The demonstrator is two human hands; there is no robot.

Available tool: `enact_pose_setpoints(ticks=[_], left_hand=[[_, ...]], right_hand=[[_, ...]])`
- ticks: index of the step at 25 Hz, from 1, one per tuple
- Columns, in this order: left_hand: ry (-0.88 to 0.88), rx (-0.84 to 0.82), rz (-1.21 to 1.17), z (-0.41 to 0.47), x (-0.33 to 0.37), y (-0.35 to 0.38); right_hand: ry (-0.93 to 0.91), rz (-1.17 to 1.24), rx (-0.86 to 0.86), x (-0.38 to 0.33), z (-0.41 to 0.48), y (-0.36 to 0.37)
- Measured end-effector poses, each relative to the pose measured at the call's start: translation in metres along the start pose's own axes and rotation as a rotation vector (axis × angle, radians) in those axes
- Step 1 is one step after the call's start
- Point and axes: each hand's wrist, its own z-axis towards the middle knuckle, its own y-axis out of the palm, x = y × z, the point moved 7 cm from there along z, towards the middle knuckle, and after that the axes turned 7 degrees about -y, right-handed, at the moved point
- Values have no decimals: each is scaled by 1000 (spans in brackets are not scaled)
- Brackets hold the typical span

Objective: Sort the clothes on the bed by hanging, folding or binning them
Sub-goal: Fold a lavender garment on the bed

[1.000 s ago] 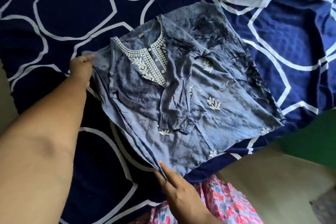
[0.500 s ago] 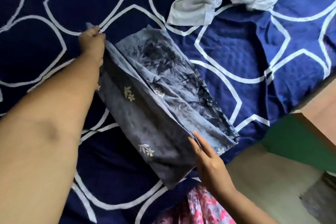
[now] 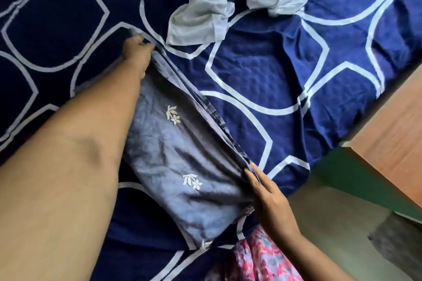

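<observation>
Since half a second before, the near half of the blue top [image 3: 173, 162] had been carried right over the far half, so the darker panel that showed then was covered and the garment lay as one long narrow strip. It rested on the navy bedsheet [image 3: 269, 80] with its white loop pattern, running from the upper left down toward the bed's near edge, two small white embroidered flowers facing up. The left hand [image 3: 137, 50] gripped the far end, fingers curled round the cloth, a scrap of which poked out beyond the knuckles. The right hand [image 3: 267, 194] lay at the near end with its fingers straight and close together, pressed along the stacked edges of the fold; its thumb was hidden. A crumpled white cloth [image 3: 205, 16] lay apart on the sheet beyond the top. A pink patterned garment [image 3: 258, 258] showed at the bottom edge, below the right wrist.
</observation>
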Motion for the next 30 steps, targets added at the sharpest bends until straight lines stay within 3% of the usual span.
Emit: enact_pose_setpoints(ticks=[2, 5, 7, 9, 11, 14, 20, 23, 25, 28, 30], left_hand=[[57, -49, 94, -9, 2, 8], [324, 264, 545, -59, 9, 0], [381, 423, 586, -121, -6, -11], [309, 459, 519, -176, -49, -19], [243, 465, 512, -234, -97, -19], [193, 389, 571, -300, -159, 5], [122, 242, 814, -315, -212, 49], [201, 346, 714, -317, -213, 45], [206, 482, 518, -333, -218, 30], [39, 604, 119, -354, -233, 6], [-181, 505, -113, -364, -241, 5]], right_hand=[[-113, -211, -59, -3, -1, 6], [-41, -347, -121, -1, -5, 11], [185, -201, 46, -8, 2, 3], [97, -277, 91, -30, 9, 2], [-58, -293, 105, -61, 29, 5], [-277, -403, -36, -78, 53, 31], [-217, -563, -169, -3, 49, 35], [-245, -552, -136, 9, 43, 22], [-179, -491, -79, 16, 38, 15], [-1, -365, 21, 17, 34, 5], [173, -242, 16, 19, 32, -2]])
